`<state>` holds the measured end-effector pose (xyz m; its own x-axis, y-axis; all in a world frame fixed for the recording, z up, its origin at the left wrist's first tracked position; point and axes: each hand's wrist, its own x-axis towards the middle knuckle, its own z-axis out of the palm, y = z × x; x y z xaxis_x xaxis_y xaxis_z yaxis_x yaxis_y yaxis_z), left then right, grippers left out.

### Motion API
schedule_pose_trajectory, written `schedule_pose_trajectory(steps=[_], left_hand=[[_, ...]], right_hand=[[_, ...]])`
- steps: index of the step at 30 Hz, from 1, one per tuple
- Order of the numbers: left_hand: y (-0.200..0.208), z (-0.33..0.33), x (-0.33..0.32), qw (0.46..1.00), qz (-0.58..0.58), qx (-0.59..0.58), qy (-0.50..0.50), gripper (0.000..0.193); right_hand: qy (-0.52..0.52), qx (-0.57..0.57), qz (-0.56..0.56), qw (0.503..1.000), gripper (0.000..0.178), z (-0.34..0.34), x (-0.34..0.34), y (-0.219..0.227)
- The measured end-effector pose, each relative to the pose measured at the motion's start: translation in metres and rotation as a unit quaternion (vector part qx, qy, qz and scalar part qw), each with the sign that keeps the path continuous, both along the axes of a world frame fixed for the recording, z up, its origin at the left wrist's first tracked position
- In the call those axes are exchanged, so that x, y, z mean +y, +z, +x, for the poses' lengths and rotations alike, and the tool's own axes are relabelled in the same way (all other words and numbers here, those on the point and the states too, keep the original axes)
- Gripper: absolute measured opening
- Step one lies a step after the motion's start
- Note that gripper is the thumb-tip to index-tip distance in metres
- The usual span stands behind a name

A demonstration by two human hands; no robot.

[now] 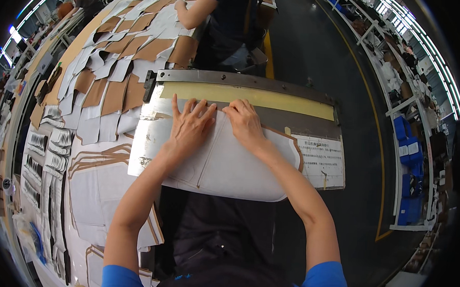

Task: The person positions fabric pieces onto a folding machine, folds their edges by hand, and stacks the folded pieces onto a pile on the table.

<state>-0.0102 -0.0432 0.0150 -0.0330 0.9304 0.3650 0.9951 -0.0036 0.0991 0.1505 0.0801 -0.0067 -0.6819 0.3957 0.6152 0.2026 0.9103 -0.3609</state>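
Observation:
A large white-backed panel with brown edging [234, 169] lies on a flat metal machine plate [148, 135], its rounded near edge hanging over the front. My left hand [192, 122] rests on the panel's far left part, palm down with the fingers spread. Close beside it, my right hand [245, 124] has its fingers curled and pinched on the panel's far edge, by a seam line running toward me. Just beyond my fingertips, a yellow strip [252, 99] runs along below a metal bar [222, 77]. What lies beneath the panel is hidden.
On the left, a long table holds stacked brown-edged white panels [92, 194], rows of small white strips [57, 151] and overlapping brown and white pieces [119, 95]. A printed sheet [321, 160] covers the plate's right end. Another person [230, 25] stands beyond. Blue bins [409, 151] sit on right-hand shelving.

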Motion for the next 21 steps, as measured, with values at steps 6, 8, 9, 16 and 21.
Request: schedule_pose_trajectory(steps=[6,8,9,16,21], left_hand=[[-0.007,-0.001,0.008,0.998,0.029,0.038,-0.041,0.047],[-0.006,0.005,0.012,0.999,-0.032,-0.005,-0.028,0.051],[-0.006,0.01,0.013,0.999,-0.033,-0.004,-0.03,0.051],[-0.006,0.022,0.011,0.999,0.006,0.025,-0.034,0.055],[-0.009,0.037,0.013,0.999,-0.017,0.031,-0.036,0.051]], right_hand=[[-0.008,0.005,0.011,1.0,0.021,0.015,0.0,-0.001],[-0.007,0.006,0.005,1.0,0.022,0.015,-0.002,-0.001],[-0.004,0.006,0.0,1.0,0.023,0.015,-0.003,0.0],[-0.031,0.028,-0.059,0.997,0.024,0.031,0.003,-0.002],[-0.033,-0.003,-0.046,0.998,0.03,0.034,0.001,-0.003]])
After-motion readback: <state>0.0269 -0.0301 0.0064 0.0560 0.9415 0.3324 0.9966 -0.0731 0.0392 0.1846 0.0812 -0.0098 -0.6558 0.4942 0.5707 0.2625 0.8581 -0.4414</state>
